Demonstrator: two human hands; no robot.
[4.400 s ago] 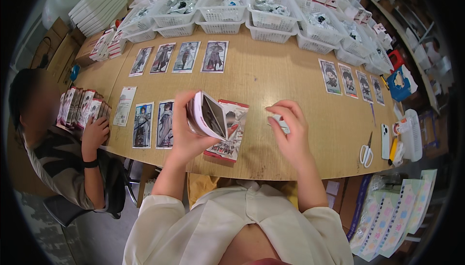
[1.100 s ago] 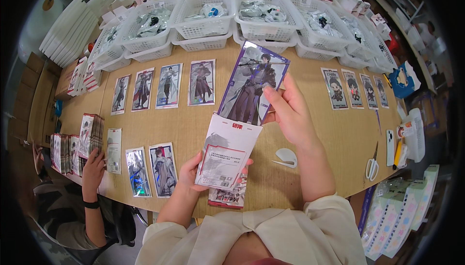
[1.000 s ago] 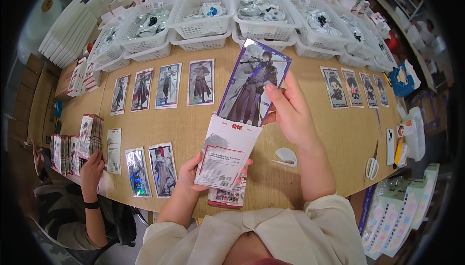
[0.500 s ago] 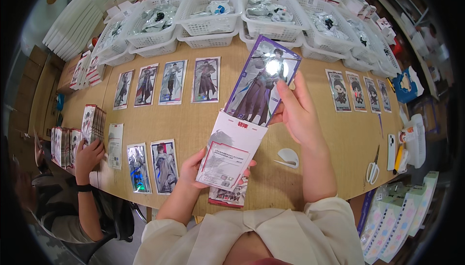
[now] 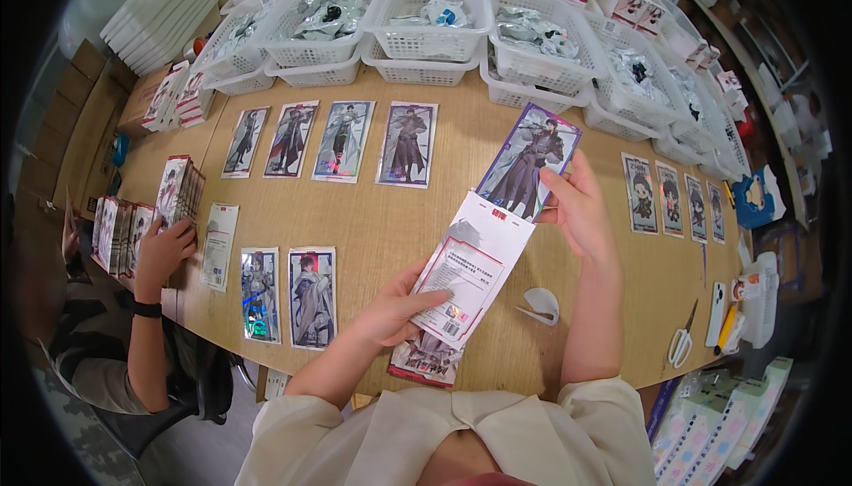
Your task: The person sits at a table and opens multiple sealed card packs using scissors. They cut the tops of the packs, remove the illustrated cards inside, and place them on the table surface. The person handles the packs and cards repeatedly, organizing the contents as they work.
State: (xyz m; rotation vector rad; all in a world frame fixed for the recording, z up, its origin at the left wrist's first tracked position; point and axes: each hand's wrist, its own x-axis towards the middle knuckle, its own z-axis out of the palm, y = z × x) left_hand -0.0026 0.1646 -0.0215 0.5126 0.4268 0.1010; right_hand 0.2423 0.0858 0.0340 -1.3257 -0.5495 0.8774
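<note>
My left hand point(image 5: 395, 307) grips a white printed paper packet point(image 5: 475, 260), its thumb lying across the front. Out of the packet's upper end sticks a purple-bordered picture card point(image 5: 531, 158) showing a standing figure in a long coat. My right hand point(image 5: 579, 211) pinches that card by its right edge, thumb on the front. The card's lower part is hidden inside the packet. Below my left hand, at the table's near edge, lies a printed packet or small pile of them point(image 5: 426, 357), partly covered. A white curved plastic piece point(image 5: 540, 306) rests beside my right forearm.
Picture cards point(image 5: 344, 142) stand in a row at far left, two more cards point(image 5: 312, 298) nearer. Small cartoon cards point(image 5: 639, 193) and scissors point(image 5: 681, 344) are at right. White baskets point(image 5: 429, 42) line the back. At left, another person's hand point(image 5: 164, 251) holds stacked packets point(image 5: 180, 189).
The card has slid deeper into the packet, with less of it showing. My left thumb now lies on the packet's front. Both hands sit farther right in the picture, as the whole view has shifted.
</note>
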